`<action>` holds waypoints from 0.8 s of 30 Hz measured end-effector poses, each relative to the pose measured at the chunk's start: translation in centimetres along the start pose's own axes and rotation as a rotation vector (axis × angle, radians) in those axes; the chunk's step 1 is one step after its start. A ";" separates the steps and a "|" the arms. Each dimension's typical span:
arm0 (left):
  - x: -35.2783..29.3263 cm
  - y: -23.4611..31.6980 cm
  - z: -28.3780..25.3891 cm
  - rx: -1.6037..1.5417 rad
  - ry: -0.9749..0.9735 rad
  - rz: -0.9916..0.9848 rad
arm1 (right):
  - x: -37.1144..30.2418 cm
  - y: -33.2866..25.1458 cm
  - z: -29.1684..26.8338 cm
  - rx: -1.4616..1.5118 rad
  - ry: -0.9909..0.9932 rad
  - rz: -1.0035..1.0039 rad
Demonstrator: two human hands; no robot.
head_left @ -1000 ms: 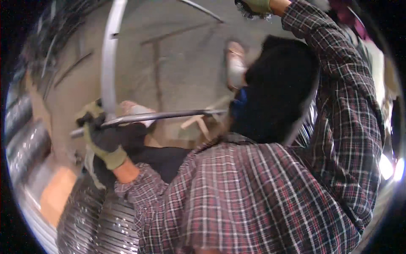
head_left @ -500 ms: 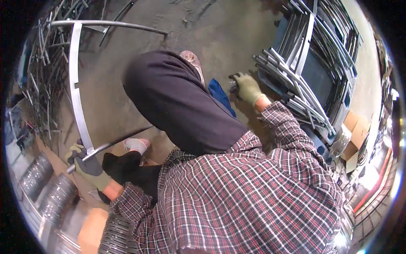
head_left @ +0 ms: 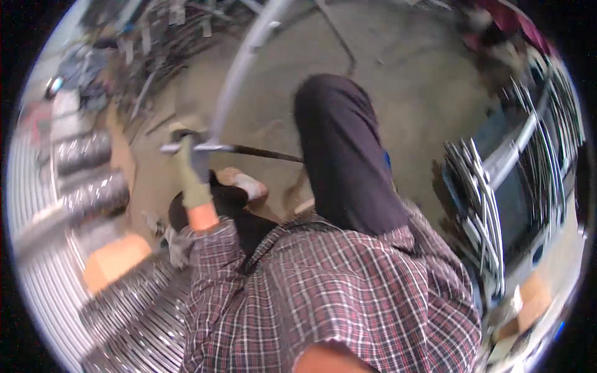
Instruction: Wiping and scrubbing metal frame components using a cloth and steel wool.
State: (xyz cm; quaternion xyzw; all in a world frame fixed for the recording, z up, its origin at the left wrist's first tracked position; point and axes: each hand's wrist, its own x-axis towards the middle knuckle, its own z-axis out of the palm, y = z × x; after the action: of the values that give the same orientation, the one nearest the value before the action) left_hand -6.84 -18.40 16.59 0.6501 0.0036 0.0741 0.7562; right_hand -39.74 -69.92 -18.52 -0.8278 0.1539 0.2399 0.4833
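My left hand (head_left: 191, 146), in a greenish work glove with dark grey parts, is closed round a corner of a metal frame. From that hand a flat silvery bar (head_left: 241, 65) runs up and away, blurred by motion. A round tube (head_left: 261, 152) of the same frame passes right from the hand and goes behind my raised knee (head_left: 336, 124). The far end of the frame is cut off at the top. My right hand is out of sight, and its sleeve (head_left: 441, 261) is partly hidden beside my thigh.
Bundled metal tubes (head_left: 488, 211) lie on a blue rack at right, near a cardboard box (head_left: 533, 301). Coils of shiny wire (head_left: 96, 191) and another cardboard box (head_left: 118, 261) stand at left. Loose metal pieces (head_left: 168, 37) are heaped at far left; maroon cloth (head_left: 519, 25) shows far right.
The view has swung left, and the frame now appears further right and up, still in my left hand. My right hand, earlier holding a small dark thing near the tubes, has left the view.
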 end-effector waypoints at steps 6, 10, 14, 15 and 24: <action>2.5 -1.8 5.8 0.060 0.068 -0.056 | 8.8 4.5 -6.5 0.209 0.115 0.149; 1.8 -1.0 2.0 0.414 0.020 0.196 | 10.1 -16.3 -2.0 0.278 0.198 -0.038; 2.3 -1.7 3.3 0.327 0.006 0.193 | 9.1 -29.0 -12.6 0.569 0.436 -0.437; 2.5 -3.0 3.3 0.260 -0.008 0.233 | 8.1 -33.8 -14.1 0.527 0.476 -0.517; 2.1 -1.8 5.5 0.295 -0.018 0.273 | 8.8 -58.9 -2.0 0.362 -0.123 -1.005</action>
State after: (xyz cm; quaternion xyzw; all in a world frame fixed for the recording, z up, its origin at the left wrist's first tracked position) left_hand -4.01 -23.77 15.85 0.7489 -0.0804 0.1689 0.6357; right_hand -3.20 -43.27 20.32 -0.6872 -0.2509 -0.0033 0.6818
